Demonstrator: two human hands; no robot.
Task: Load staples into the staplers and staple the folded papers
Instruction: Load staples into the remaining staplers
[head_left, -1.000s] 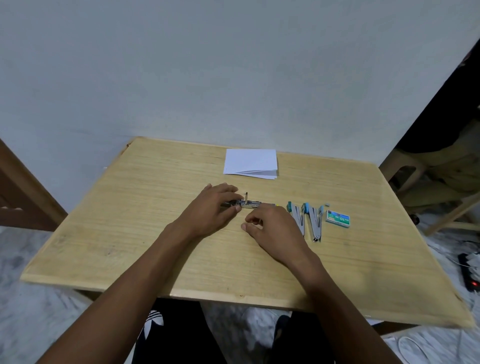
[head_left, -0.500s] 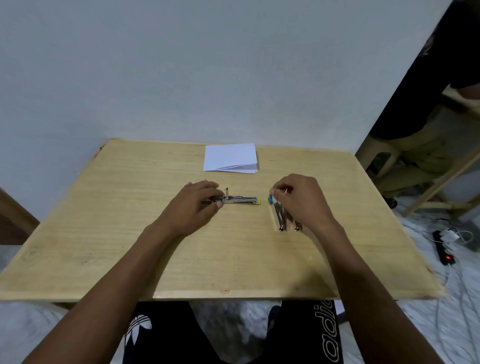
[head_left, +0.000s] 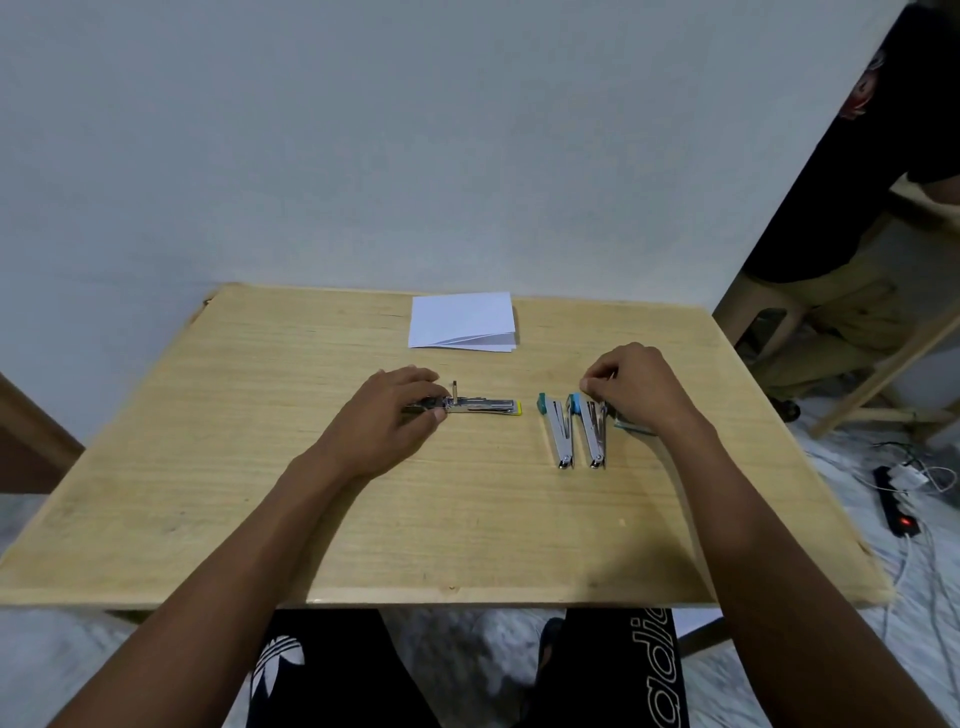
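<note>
The left hand (head_left: 395, 415) is closed around the near-left end of an opened stapler (head_left: 478, 406), thumb and fingers pinching its rear while the body runs out sideways to the right, long axis across the worktop (head_left: 260, 467), yellow tip pointing toward the other hand. The right hand (head_left: 631, 387) sits curled over the staple box (head_left: 631, 426), which peeks out teal beneath the palm; its fingertips are pinched together, apparently on a small strip of staples, though what they hold is too small to tell. Between the two hands lie two more staplers (head_left: 574, 431), side by side, long axes running toward the person, blue and teal heads at the far end. The folded papers (head_left: 461, 322) rest beyond both hands, nearer the wall. The coming move likely turns on carrying whatever the right hand has leftward, across the two idle staplers, to the open channel the left hand steadies; the right hand is the free one for that.
</note>
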